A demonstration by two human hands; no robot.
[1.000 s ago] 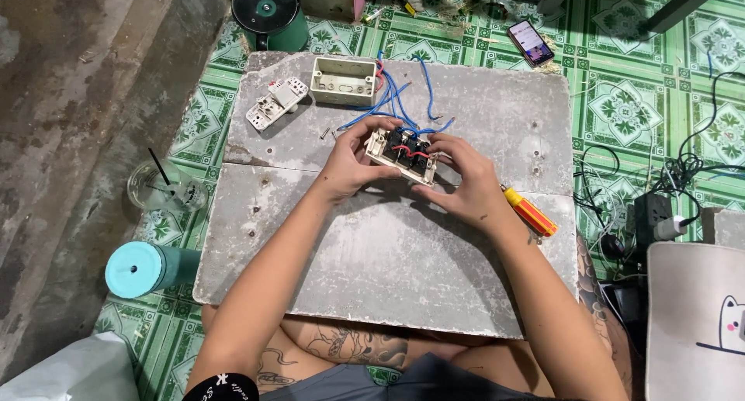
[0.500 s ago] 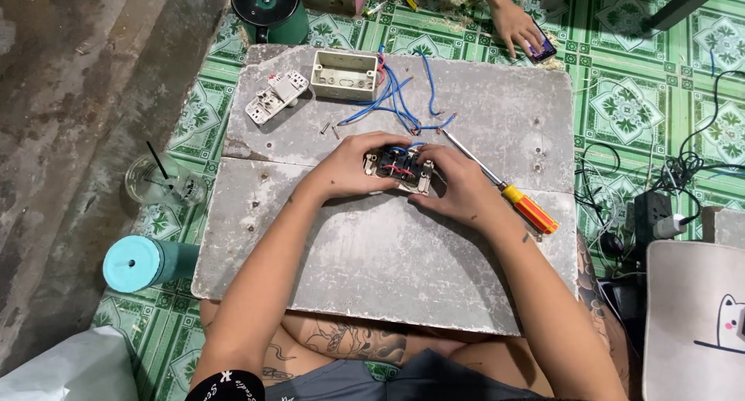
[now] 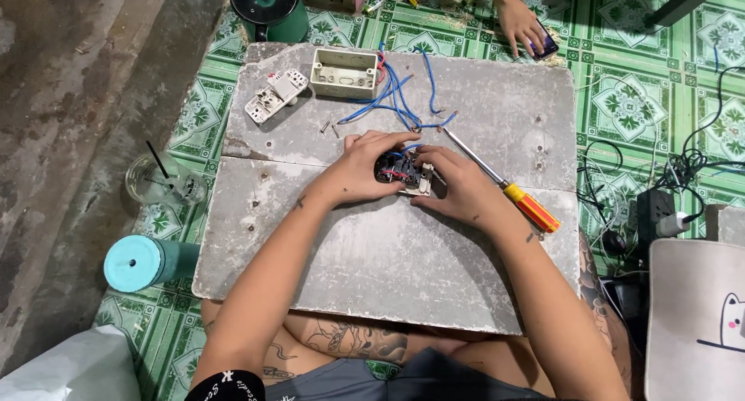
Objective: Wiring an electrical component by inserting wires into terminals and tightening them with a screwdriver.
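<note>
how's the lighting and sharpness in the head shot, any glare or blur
Head view: soft, even light with only faint shadows under the left hand and right hand; no strong glare on the grey slab; the switch module and screwdriver look sharp; slight wide-angle bending toward the edges, as at the teal cup.

floor: green patterned tiles (image 3: 628, 98) with white floral squares; along the left a bare, stained concrete strip (image 3: 85, 98).
work surface: two grey, scuffed slabs (image 3: 388, 269) laid edge to edge on the floor, a seam running between them.
left side: a clear plastic cup (image 3: 163, 182) with a black straw, a teal tumbler (image 3: 143, 263) lying near the slab's corner.
top: a dark green round fan base (image 3: 268, 5).
right side: black cables and a power strip (image 3: 656, 211), a white bag (image 3: 694, 323) with a cat drawing.
light: even, soft, no hard shadows.
</note>
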